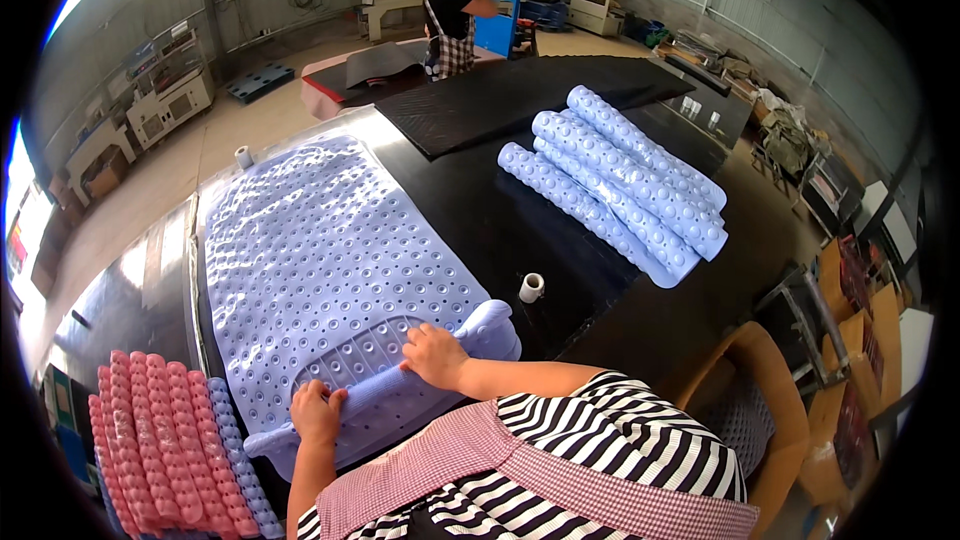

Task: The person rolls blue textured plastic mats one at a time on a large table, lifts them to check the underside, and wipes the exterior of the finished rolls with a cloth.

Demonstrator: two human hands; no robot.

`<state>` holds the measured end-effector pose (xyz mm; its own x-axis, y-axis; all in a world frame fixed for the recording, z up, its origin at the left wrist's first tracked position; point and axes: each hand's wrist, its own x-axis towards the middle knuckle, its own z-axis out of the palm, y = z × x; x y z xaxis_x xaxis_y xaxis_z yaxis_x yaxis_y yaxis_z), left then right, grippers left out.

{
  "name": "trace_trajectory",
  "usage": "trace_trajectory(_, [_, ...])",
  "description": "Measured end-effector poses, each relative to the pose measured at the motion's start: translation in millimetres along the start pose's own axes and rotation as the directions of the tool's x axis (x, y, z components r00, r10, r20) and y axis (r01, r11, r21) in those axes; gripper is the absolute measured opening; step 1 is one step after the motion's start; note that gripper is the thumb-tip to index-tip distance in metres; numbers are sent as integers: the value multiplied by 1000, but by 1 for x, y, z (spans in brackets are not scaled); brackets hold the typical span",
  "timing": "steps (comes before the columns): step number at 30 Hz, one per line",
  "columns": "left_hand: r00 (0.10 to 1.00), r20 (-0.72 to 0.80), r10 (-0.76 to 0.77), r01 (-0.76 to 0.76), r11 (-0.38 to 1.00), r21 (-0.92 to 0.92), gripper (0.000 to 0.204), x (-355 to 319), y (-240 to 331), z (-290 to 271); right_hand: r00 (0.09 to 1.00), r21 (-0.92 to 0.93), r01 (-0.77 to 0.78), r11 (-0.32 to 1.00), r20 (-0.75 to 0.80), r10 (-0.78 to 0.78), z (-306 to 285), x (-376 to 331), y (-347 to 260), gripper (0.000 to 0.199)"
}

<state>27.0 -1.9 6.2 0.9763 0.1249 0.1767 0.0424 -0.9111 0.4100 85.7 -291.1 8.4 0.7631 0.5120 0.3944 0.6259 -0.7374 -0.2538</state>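
Pale blue rubber bath mat (320,250), dimpled and perforated, flat on black table (500,220), near edge curled into roll | left hand (318,412) and right hand (435,355) closed around roll | rolled blue mats (620,180) stacked beyond; pink rolls (150,440) at left

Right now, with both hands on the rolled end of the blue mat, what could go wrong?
1. The left hand and right hand sit apart on the rolled end of the blue mat, so the roll may come out skewed or loosen at its ends.
2. The small white tape roll stands close to the mat's right corner and could be knocked.
3. The pink rolled mats lie close on the left and could be bumped.
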Motion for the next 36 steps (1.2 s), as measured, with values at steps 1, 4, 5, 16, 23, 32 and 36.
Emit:
trace_trajectory(1, [1000, -9, 2, -2, 1000, -13, 36, -1, -3, 1, 1000, 0, -1, 1000, -5, 1, -1, -5, -2, 25])
trace_trajectory(4, [1000, -23, 4, -4, 1000, 5, 38, -5, -2, 2, 994, -9, 77, 997, 73, -77, -4, -21, 0, 22])
trace_trajectory(5, [1000, -21, 12, -12, 1000, 3, 38, -4, 0, 3, 995, -13, 71, 997, 69, -70, -6, -26, 5, 22])
trace_trajectory(16, [907, -195, 374, -382, 924, -5, 34, -38, -33, 0, 999, 54, -6, 999, 36, 4, 3, -25, 22, 16])
trace_trajectory(23, [897, -285, 338, -313, 941, 130, 31, -64, -47, -6, 955, 204, -192, 960, 263, 135, -10, -10, 23, 22])
trace_trajectory(32, [999, -50, -9, 13, 998, 69, 39, -29, -38, -21, 950, -16, -255, 967, 185, 253, -21, -11, 28, 49])
trace_trajectory(36, [991, -131, -17, 44, 977, 206, 63, -31, -47, -23, 955, -56, -253, 966, 143, 259, -19, -20, 30, 57])
